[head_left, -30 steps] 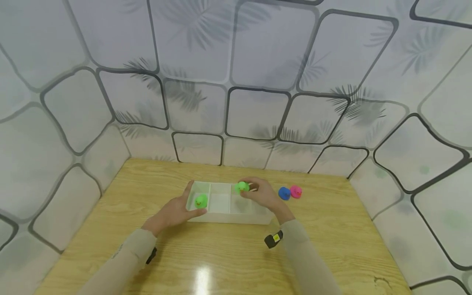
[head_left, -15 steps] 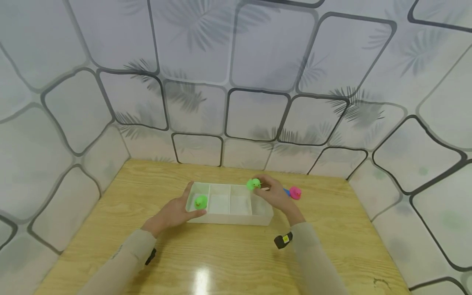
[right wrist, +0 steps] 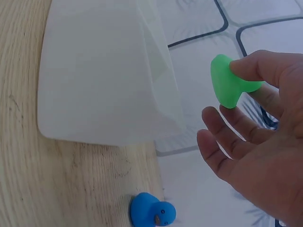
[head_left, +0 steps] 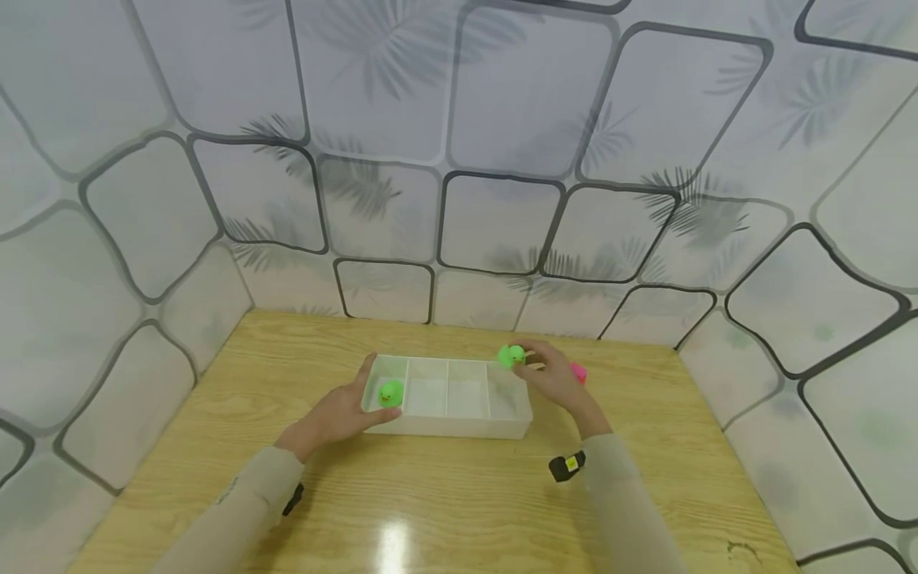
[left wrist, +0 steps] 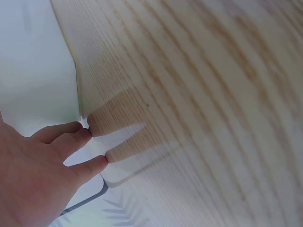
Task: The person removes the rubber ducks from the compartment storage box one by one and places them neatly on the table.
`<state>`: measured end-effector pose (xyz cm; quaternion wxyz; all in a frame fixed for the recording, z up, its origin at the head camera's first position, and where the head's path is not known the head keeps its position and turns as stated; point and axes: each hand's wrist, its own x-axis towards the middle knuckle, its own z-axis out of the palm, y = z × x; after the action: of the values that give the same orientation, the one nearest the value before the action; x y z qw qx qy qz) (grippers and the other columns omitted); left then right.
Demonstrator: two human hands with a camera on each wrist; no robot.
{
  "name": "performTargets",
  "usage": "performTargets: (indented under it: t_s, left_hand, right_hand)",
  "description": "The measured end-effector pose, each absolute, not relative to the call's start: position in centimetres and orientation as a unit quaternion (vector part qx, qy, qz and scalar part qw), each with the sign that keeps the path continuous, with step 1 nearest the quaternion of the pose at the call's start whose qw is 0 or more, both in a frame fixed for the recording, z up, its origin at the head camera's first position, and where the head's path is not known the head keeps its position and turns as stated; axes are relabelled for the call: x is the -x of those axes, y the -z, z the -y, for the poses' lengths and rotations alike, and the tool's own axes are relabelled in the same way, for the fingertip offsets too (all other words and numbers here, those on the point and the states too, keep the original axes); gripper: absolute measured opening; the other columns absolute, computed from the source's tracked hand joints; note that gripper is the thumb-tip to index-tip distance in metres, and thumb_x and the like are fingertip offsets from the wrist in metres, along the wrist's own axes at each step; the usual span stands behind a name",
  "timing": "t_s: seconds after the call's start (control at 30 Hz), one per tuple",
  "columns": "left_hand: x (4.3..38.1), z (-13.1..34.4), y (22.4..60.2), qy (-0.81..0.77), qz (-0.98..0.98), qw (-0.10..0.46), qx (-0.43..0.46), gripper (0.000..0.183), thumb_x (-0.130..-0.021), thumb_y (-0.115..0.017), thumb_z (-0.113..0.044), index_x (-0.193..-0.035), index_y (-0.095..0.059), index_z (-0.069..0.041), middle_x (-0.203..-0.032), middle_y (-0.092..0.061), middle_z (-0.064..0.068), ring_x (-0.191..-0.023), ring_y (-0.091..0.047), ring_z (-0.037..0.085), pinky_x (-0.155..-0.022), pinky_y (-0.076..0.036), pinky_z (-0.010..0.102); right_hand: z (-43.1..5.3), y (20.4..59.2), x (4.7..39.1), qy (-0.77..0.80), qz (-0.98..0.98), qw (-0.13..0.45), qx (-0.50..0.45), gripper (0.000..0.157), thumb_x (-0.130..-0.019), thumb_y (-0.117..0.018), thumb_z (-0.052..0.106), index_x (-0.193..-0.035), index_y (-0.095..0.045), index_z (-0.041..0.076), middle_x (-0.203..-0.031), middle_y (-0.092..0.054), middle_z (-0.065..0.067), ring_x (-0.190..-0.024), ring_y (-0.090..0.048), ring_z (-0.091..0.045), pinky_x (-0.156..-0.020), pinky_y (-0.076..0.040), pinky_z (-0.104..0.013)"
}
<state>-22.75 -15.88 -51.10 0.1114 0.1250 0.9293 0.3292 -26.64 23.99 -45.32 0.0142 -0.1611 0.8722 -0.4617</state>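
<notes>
Right hand pinches a green duck between thumb and forefinger; the other fingers are loosely spread, seen plainly in the right wrist view. The duck is held in the air, just above the far right corner of the white tray, at the edge of its rightmost compartment. From this hand the tray lies to the left and slightly nearer the person; the tray's long axis runs left to right across the table.

Left hand rests against the tray's left end with fingers straight, thumb along the far side, holding nothing. A second green duck sits in the leftmost compartment, close to those fingers. The two middle compartments and the rightmost one show nothing inside.

A pink duck stands on the table just beyond the right hand, partly hidden by it. A blue duck shows only in the right wrist view, on the wood beside the tray.

Surface: pale wooden table, glossy, one light reflection near the front. Walls on three sides carry a grey leaf pattern with dark rounded outlines.
</notes>
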Motion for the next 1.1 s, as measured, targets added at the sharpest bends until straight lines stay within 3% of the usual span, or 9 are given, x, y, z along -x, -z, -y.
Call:
performTargets:
  t_s: [0.37, 0.67, 0.93, 1.1]
  left_hand:
    - [22.7, 15.8, 51.2, -0.329, -0.930, 0.105, -0.124, 0.124, -0.090, -0.067, -0.074, -0.170, 0.010, -0.017, -0.119, -0.072, 0.018, -0.092, -0.063, 0.022, -0.091, -0.055, 0.051]
    - [22.6, 15.8, 51.0, -0.326, -0.931, 0.107, -0.121, 0.124, -0.091, -0.067, -0.074, -0.170, 0.009, -0.016, -0.119, -0.072, 0.019, -0.091, -0.063, 0.022, -0.090, -0.055, 0.051]
    - [22.7, 15.9, 51.1, -0.324, -0.932, 0.107, -0.121, 0.124, -0.090, -0.067, -0.074, -0.170, 0.010, -0.017, -0.119, -0.073, 0.020, -0.092, -0.065, 0.022, -0.092, -0.055, 0.052]
    - [22.7, 15.9, 51.1, -0.323, -0.933, 0.110, -0.118, 0.125, -0.090, -0.067, -0.075, -0.170, 0.012, -0.020, -0.115, -0.073, 0.017, -0.089, -0.064, 0.021, -0.090, -0.055, 0.050]
  right_hand:
    - [-26.7, 45.4, 26.6, 0.441, -0.884, -0.016, 0.152, 0.045, -0.102, -0.068, 0.011, -0.145, -0.060, 0.003, -0.141, -0.061, -0.025, -0.119, -0.065, -0.045, -0.089, -0.058, -0.045]
    - [-28.4, 45.3, 26.2, 0.440, -0.888, -0.030, 0.129, 0.046, -0.102, -0.067, 0.010, -0.147, -0.057, 0.000, -0.147, -0.058, -0.026, -0.121, -0.064, -0.045, -0.100, -0.054, -0.054]
    - [-30.4, 45.3, 26.1, 0.440, -0.893, -0.026, 0.092, 0.049, -0.104, -0.066, 0.012, -0.150, -0.054, 0.003, -0.153, -0.053, -0.027, -0.125, -0.061, -0.050, -0.093, -0.059, -0.055]
    - [-31.7, 45.7, 26.0, 0.443, -0.890, -0.039, 0.098, 0.050, -0.103, -0.068, 0.011, -0.150, -0.055, 0.003, -0.151, -0.055, -0.027, -0.123, -0.062, -0.050, -0.089, -0.059, -0.048]
